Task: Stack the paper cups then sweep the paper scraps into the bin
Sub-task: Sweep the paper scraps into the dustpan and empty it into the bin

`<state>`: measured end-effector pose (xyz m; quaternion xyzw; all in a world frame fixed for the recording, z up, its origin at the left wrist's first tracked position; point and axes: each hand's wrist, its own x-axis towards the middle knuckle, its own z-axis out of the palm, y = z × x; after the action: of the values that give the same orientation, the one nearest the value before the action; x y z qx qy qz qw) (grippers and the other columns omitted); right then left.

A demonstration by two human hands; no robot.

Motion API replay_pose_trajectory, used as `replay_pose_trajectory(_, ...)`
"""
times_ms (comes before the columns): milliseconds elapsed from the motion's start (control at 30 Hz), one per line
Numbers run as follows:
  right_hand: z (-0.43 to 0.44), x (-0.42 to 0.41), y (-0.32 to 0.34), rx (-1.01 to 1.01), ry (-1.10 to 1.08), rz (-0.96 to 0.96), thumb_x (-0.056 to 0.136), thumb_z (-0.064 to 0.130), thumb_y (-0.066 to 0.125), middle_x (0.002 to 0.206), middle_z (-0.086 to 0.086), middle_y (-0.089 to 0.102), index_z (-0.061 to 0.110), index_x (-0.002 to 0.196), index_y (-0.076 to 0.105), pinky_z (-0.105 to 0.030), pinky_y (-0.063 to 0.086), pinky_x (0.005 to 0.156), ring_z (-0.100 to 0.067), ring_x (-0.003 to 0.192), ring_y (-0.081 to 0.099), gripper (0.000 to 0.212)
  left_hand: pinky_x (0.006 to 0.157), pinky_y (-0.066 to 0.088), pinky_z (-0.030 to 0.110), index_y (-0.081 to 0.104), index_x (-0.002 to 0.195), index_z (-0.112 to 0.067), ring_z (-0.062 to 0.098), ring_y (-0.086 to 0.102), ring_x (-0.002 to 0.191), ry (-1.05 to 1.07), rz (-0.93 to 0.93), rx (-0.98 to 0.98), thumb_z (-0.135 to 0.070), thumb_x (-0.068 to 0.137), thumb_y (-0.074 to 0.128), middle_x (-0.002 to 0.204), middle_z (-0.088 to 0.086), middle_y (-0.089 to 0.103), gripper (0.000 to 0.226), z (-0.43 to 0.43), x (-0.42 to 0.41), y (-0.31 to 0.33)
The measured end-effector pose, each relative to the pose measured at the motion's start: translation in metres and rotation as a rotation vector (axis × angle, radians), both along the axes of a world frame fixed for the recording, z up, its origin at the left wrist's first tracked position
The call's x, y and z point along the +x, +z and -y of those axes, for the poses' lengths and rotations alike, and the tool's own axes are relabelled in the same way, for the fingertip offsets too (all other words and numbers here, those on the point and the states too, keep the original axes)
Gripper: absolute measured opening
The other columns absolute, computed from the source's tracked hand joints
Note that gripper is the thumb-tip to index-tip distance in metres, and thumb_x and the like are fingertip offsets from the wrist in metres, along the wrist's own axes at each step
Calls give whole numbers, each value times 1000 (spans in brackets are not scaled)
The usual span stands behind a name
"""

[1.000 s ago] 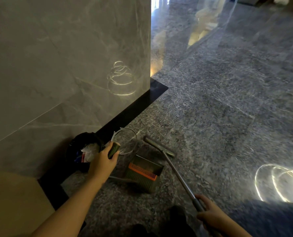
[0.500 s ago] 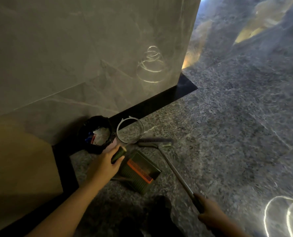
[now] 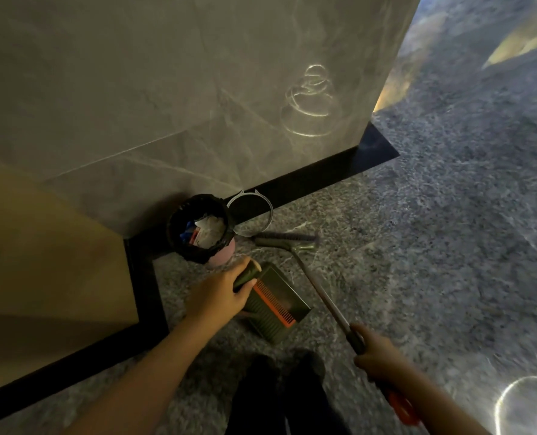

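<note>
A small pink bin [image 3: 221, 255] lined with a black bag stands on the floor against the marble wall; white paper and coloured scraps lie inside it. My left hand [image 3: 218, 293] grips the green handle of a dark green dustpan [image 3: 276, 304] with an orange comb edge, just below the bin. My right hand [image 3: 377, 353] grips the metal handle of a broom [image 3: 287, 241], whose head lies on the floor right of the bin. No paper cups are in view.
A white plastic ring [image 3: 251, 211] leans by the bin against the black skirting [image 3: 308, 180]. The grey marble wall [image 3: 166, 89] fills the upper left. Speckled grey floor [image 3: 433, 246] spreads to the right. My dark shoes [image 3: 276, 397] show at the bottom.
The view has swung left and down. The dustpan in my left hand has come lower, away from the bin's mouth. The broom head has shifted closer to the bin.
</note>
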<state>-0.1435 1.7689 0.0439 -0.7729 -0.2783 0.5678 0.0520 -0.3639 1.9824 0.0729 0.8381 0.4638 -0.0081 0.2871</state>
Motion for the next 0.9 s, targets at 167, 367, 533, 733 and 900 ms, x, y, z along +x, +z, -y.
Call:
replay_pose_trajectory(167, 6, -3, 4, 25, -91, -28, 86, 1, 56, 97, 8, 42, 22, 141, 32, -10, 45, 45, -6, 69, 54, 63, 76, 55, 36, 33, 147, -30, 21, 64, 98, -68, 38, -57, -41, 94, 51, 123, 11, 61, 56, -6, 2, -1)
replay_pose_trajectory(367, 33, -10, 10, 13, -242, -35, 84, 2, 58, 96, 5, 45, 24, 138, 36, -13, 47, 46, -8, 65, 58, 63, 92, 49, 41, 38, 144, -31, 28, 54, 117, -50, 61, -44, -42, 93, 54, 136, 13, 52, 55, -11, 15, 2)
replay_pose_trajectory(533, 65, -11, 19, 61, -679, -153, 82, -7, 58, 86, -11, 55, 20, 134, 44, -22, 46, 39, -12, 43, 55, 60, 89, 50, 43, 44, 139, -30, 30, 56, 112, -131, 29, -67, -48, 91, 53, 126, 10, 59, 52, -16, 53, 9)
replay_pose_trajectory(733, 93, -1, 36, 248, -1203, -304, 82, -20, 42, 63, -12, 44, 3, 128, 47, -14, 33, 30, -10, 27, 42, 52, 58, 40, 30, 59, 113, -24, 22, 59, 77, -347, 157, -94, -41, 92, 56, 86, 1, 63, 27, 8, 127, 32)
replay_pose_trajectory(900, 148, 27, 47, 355, -1455, -267, 81, -19, 43, 63, -13, 49, 11, 124, 45, -15, 34, 30, -11, 27, 43, 52, 61, 38, 32, 60, 103, -23, 25, 60, 81, -522, 189, -40, -41, 91, 56, 90, 1, 65, 22, 61, 215, 50)
